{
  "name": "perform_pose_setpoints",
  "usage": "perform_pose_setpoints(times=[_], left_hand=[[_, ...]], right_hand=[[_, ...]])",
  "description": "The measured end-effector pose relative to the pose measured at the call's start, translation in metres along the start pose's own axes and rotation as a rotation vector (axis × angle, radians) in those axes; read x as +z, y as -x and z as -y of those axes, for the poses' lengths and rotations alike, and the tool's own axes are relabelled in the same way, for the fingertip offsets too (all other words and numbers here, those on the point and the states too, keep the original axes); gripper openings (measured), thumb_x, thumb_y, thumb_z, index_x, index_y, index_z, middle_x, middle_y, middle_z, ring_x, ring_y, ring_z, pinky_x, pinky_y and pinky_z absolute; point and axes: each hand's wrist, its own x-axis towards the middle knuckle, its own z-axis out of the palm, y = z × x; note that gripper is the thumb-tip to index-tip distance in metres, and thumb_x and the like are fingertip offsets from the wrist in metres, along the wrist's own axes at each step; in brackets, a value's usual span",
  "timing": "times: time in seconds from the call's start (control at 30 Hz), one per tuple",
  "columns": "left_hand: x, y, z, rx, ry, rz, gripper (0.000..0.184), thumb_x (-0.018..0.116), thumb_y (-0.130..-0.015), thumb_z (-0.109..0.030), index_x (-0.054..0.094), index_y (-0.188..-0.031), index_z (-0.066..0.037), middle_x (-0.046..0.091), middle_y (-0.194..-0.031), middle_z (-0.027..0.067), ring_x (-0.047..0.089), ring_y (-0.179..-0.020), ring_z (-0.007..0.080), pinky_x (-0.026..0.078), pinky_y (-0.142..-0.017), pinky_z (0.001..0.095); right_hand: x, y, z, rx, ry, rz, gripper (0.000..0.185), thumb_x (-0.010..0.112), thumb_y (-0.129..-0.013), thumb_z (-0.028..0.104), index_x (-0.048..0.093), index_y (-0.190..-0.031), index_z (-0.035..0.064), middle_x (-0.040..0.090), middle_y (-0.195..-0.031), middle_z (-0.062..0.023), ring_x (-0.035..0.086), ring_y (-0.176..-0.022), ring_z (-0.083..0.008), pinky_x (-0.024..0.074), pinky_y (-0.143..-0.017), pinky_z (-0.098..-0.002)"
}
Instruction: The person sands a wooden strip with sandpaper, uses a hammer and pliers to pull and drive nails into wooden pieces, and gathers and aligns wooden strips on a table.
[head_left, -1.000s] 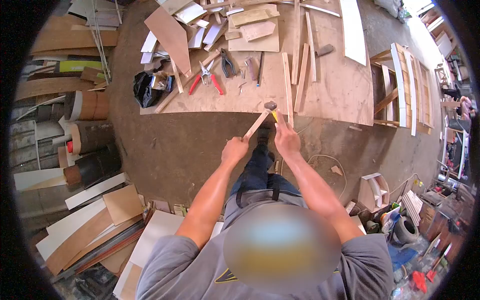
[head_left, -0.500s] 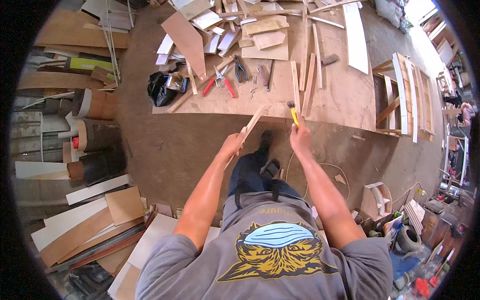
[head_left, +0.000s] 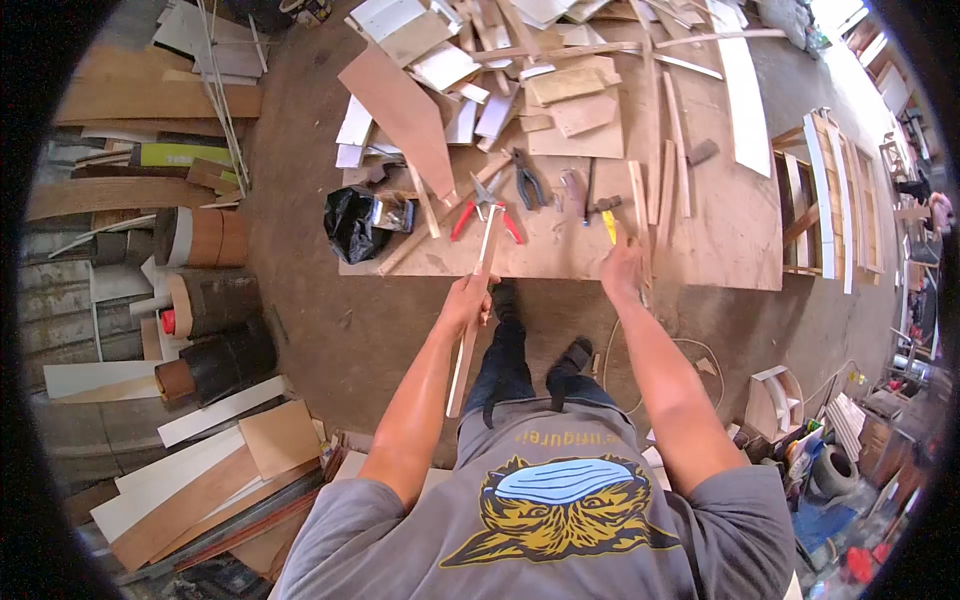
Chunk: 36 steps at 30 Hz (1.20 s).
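Observation:
My left hand (head_left: 467, 300) is closed around the middle of a narrow wooden strip (head_left: 463, 372). The strip slants from near my waist up to the table's front edge, its far end overlapping the red-handled snips (head_left: 511, 226). In my right hand (head_left: 622, 268) is a hammer (head_left: 610, 228) with a yellow handle; its dark head points away from me, over the table. Loose wooden slats (head_left: 667, 195) lie just beyond that hand. Black-handled pliers (head_left: 529, 182) rest between the snips and the hammer.
The wooden work table (head_left: 730, 255) bears a pile of offcuts (head_left: 400, 115) at its far side. A black plastic bag (head_left: 352, 225) sits at its left corner. Slatted wooden frames (head_left: 830, 200) stand to the right. Boards (head_left: 190, 500) lie at lower left, and a cable (head_left: 700, 345) crosses the floor.
The table appears nearer and lower in view. The wooden strip has turned more upright, with more of its near end showing. My right hand and hammer are now over the table's edge.

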Motion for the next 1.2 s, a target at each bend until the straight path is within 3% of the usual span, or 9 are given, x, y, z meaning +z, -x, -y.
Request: perform_pose_setpoints(times=[0.17,0.27,0.37,0.57,0.67,0.87,0.97,1.07,1.2], left_hand=[[-0.051,-0.036,-0.006,0.017,-0.069,0.024,0.058,0.039,-0.107,-0.056,0.062,-0.12,-0.004,0.05,-0.06,0.002,0.049,-0.045,0.0126,0.042,-0.043,0.0304],[-0.065,-0.049,-0.017,-0.009,-0.099,0.003,0.059,0.039,-0.107,-0.055,0.063,-0.119,-0.003,0.052,-0.059,0.0035,0.05,-0.044,0.0139,0.041,-0.041,0.0296],[-0.075,-0.057,-0.03,-0.019,-0.142,0.031,0.06,0.041,-0.106,-0.057,0.063,-0.118,-0.003,0.054,-0.06,0.0042,0.052,-0.045,0.0139,0.041,-0.042,0.0297],[-0.091,-0.075,-0.028,0.016,-0.167,0.103,0.065,0.041,-0.105,-0.063,0.064,-0.11,-0.002,0.056,-0.062,0.005,0.052,-0.044,0.0135,0.042,-0.042,0.0301],[-0.095,-0.082,-0.021,0.045,-0.173,0.106,0.068,0.039,-0.104,-0.065,0.063,-0.108,-0.001,0.055,-0.06,0.0052,0.05,-0.043,0.014,0.041,-0.042,0.0301],[-0.094,-0.069,-0.042,-0.01,-0.162,0.123,0.068,0.038,-0.104,-0.066,0.063,-0.101,-0.003,0.051,-0.057,0.0047,0.048,-0.043,0.0141,0.04,-0.042,0.0311],[-0.09,-0.067,-0.044,-0.003,-0.178,0.124,0.071,0.037,-0.103,-0.068,0.061,-0.096,-0.002,0.049,-0.055,0.0043,0.045,-0.042,0.0146,0.039,-0.041,0.0315],[-0.079,-0.061,-0.046,0.0,-0.192,0.116,0.072,0.036,-0.103,-0.069,0.061,-0.093,-0.002,0.048,-0.054,0.004,0.044,-0.041,0.0152,0.038,-0.041,0.0318],[-0.06,-0.041,-0.055,0.012,-0.216,0.088,0.071,0.036,-0.104,-0.068,0.062,-0.092,-0.003,0.048,-0.054,0.0037,0.044,-0.041,0.0154,0.038,-0.041,0.0318]], right_hand=[[0.026,-0.018,0.033,-0.148,0.363,-0.185,0.053,0.068,-0.089,0.019,0.056,-0.139,0.0108,0.061,-0.12,-0.0202,0.056,-0.116,-0.0387,0.0484,-0.096,-0.0492],[0.019,-0.029,0.102,-0.225,0.169,0.103,0.053,0.073,-0.087,0.027,0.058,-0.135,0.0092,0.061,-0.122,-0.0178,0.057,-0.117,-0.0367,0.0475,-0.097,-0.0482],[0.046,-0.05,0.156,-0.26,0.126,0.047,0.053,0.075,-0.087,0.031,0.059,-0.131,0.0075,0.062,-0.122,-0.0165,0.057,-0.117,-0.0359,0.0475,-0.099,-0.0472],[0.082,-0.096,0.193,-0.086,0.188,0.144,0.047,0.073,-0.087,0.027,0.057,-0.125,0.0029,0.059,-0.127,-0.0211,0.054,-0.125,-0.0392,0.0482,-0.1,-0.048],[0.09,-0.112,0.186,0.014,0.116,0.244,0.041,0.073,-0.089,0.029,0.062,-0.118,0.0017,0.066,-0.114,-0.0235,0.064,-0.109,-0.0415,0.0519,-0.093,-0.0512],[0.055,-0.102,0.156,-0.15,-0.227,0.404,0.03,0.072,-0.091,0.024,0.063,-0.103,-0.002,0.071,-0.104,-0.0204,0.068,-0.096,-0.0414,0.054,-0.089,-0.0468],[0.03,-0.078,0.138,-0.159,-0.503,0.639,0.032,0.068,-0.095,0.019,0.058,-0.119,0.0003,0.07,-0.092,-0.0167,0.071,-0.09,-0.0341,0.0552,-0.082,-0.0457],[-0.012,-0.044,0.145,0.151,-0.948,0.898,0.022,0.064,-0.099,0.015,0.057,-0.116,0.0025,0.069,-0.094,-0.0111,0.072,-0.089,-0.025,0.0562,-0.072,-0.0412],[-0.024,-0.024,0.127,0.094,-1.013,0.927,0.02,0.065,-0.101,0.016,0.054,-0.113,0.0042,0.068,-0.097,-0.0079,0.072,-0.089,-0.0224,0.0577,-0.07,-0.0397]])
